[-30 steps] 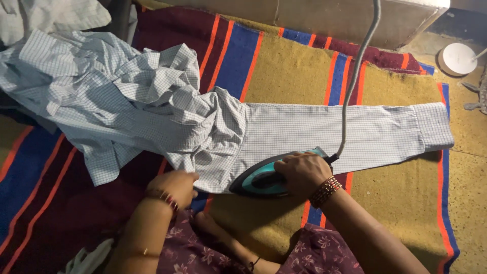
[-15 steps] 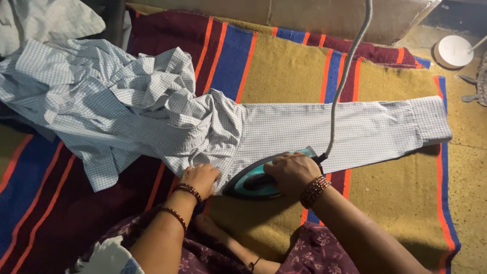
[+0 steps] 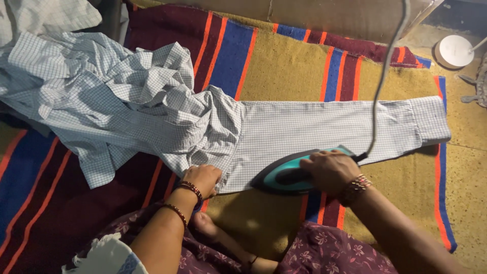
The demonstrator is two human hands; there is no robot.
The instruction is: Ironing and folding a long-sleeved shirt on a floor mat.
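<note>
Right hand point(image 3: 329, 170): closed around the handle of the teal iron point(image 3: 299, 171); the iron lies flat on the lower edge of the sleeve point(image 3: 329, 129).
Left hand point(image 3: 203, 178): it presses flat on the cloth near the shoulder seam; the fingers lie open and grip nothing.
Shirt point(image 3: 116, 101): white with fine checks; the sleeve is stretched flat to my right with the cuff point(image 3: 431, 119) at the far end, and the body lies crumpled to my left.
Blanket point(image 3: 284, 71): striped in mustard, blue, maroon and orange, spread on the floor under the shirt.
Cord point(image 3: 385, 76): it rises from the back of the iron and hangs above the sleeve.
Risk, folds: I think the bunched cloth near my left hand can be pressed into a crease if the iron goes over it.
Risk, heat: my left fingers are near the iron's nose and could be burned.
Risk, cord: if the cord drags, it may wrinkle the sleeve.
</note>
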